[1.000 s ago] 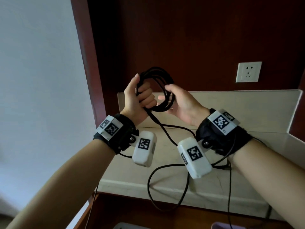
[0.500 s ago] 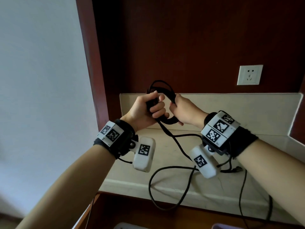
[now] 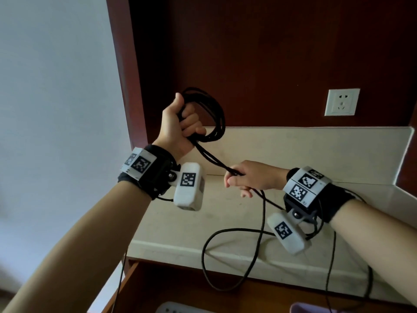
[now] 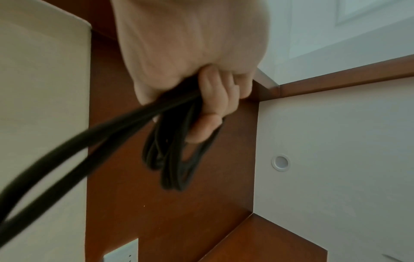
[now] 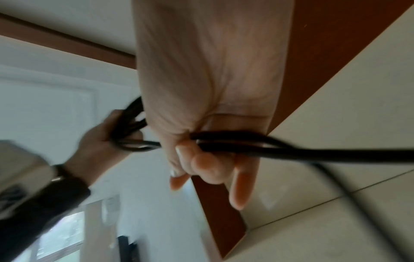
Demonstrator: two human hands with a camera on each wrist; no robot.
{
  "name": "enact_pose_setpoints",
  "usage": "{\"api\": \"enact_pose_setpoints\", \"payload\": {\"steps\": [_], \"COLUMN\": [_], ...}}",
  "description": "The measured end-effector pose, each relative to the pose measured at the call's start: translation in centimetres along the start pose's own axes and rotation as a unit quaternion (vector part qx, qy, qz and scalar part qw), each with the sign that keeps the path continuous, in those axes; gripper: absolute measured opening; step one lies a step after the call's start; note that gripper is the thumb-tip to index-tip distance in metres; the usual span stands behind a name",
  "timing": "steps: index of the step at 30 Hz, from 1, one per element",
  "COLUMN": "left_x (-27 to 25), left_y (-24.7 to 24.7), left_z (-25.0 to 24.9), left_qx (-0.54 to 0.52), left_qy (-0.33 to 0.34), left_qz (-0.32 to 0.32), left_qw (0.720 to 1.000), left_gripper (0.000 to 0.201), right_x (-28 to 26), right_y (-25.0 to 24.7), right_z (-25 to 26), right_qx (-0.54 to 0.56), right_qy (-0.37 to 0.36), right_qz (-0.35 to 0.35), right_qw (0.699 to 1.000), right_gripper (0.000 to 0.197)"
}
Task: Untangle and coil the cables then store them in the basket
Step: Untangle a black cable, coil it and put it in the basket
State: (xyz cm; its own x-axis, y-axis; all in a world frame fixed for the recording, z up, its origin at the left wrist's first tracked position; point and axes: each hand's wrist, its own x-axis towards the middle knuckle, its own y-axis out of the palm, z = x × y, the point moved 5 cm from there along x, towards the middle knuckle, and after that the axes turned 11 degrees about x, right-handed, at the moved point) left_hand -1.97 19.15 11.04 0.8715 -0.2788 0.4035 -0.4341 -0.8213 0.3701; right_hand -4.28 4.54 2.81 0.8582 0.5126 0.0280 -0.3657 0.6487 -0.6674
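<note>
Dark wood panelling backs a pale stone desk (image 3: pixel 293 154). Left hand (image 3: pixel 178 125) clenches the round black cable coil (image 3: pixel 214 118), raised above the desk. Right hand (image 3: pixel 252 179) grips two taut strands; slack loops over the front edge.

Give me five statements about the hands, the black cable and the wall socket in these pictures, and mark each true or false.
1. The left hand grips a coil of black cable. True.
2. The right hand is empty. False: its fingers are curled round two strands of the cable running down from the coil.
3. The right hand is higher than the left. False: in the head view it is lower, near the countertop.
4. A loose length of cable hangs over the countertop's front edge. True.
5. A plug sits in the wall socket. False: the socket is empty.
</note>
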Motion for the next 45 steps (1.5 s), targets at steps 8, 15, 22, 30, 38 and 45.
{"api": "enact_pose_setpoints", "payload": {"steps": [8, 15, 22, 30, 38, 45], "left_x": [-2.8, -3.5, -1.7, -1.6, -1.3, -1.8], "left_y": [0.8, 1.2, -0.1, -0.4, -2.8, -2.8], "left_z": [0.9, 5.8, 5.8, 7.4, 7.0, 8.3], "left_qx": [0.385, 0.879, 0.877, 0.87, 0.634, 0.314], "left_qy": [-0.088, -0.002, 0.084, 0.048, -0.069, -0.131], "left_qz": [0.222, 0.169, -0.044, 0.008, -0.044, -0.067], "left_qw": [0.891, 0.446, 0.471, 0.491, 0.769, 0.938], "left_gripper": [0.05, 0.03, 0.031, 0.031, 0.021, 0.046], "right_x": [-1.1, -0.8, -0.4, 0.5, 1.7, 2.7], "right_y": [-5.4, -6.3, -2.7, -1.5, 1.1, 1.9], "right_z": [-3.2, -3.2, -0.2, 0.8, 2.0, 3.3], "right_qx": [0.043, 0.182, 0.272, 0.26, 0.199, 0.173], "right_qy": [0.07, 0.074, -0.02, -0.067, -0.074, -0.102], "right_qz": [-0.055, -0.223, -0.213, -0.34, -0.275, -0.344], "right_qw": [0.995, 0.955, 0.938, 0.902, 0.938, 0.917], "right_gripper": [0.03, 0.029, 0.019, 0.02, 0.02, 0.005]}}
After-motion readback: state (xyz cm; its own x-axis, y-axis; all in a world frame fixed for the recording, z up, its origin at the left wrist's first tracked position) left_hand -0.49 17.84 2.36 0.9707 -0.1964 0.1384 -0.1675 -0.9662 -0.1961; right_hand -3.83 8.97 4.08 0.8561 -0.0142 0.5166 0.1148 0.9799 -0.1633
